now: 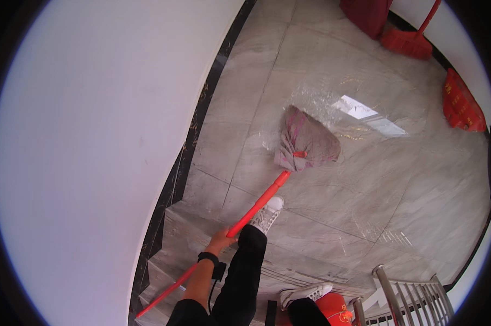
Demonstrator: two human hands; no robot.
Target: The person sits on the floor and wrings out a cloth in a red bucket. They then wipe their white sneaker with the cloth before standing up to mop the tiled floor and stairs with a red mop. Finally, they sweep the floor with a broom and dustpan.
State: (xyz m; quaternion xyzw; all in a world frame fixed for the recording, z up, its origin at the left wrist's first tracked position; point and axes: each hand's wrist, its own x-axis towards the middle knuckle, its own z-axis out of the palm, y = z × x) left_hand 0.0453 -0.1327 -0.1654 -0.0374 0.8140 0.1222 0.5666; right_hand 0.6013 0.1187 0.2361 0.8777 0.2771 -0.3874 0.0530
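My left hand (223, 241) grips a long red handle (265, 197), which runs from lower left up to a cloth-covered head. Wrapped around that head is a damp-looking grey cloth (310, 136) with pink stripes; a bit of red pokes through its folds. The cloth lies spread on the grey marble-look tile floor (351, 195), with wet, shiny streaks around it. A black band with a small dark device circles my left wrist. My right hand is out of view.
Stair steps (180, 238) drop away at the lower left, beside a white wall (86, 142). A metal railing (392, 297) and a red bucket (331, 303) are at lower right. A red broom (408, 42) and a red dustpan (463, 104) stand by the far wall.
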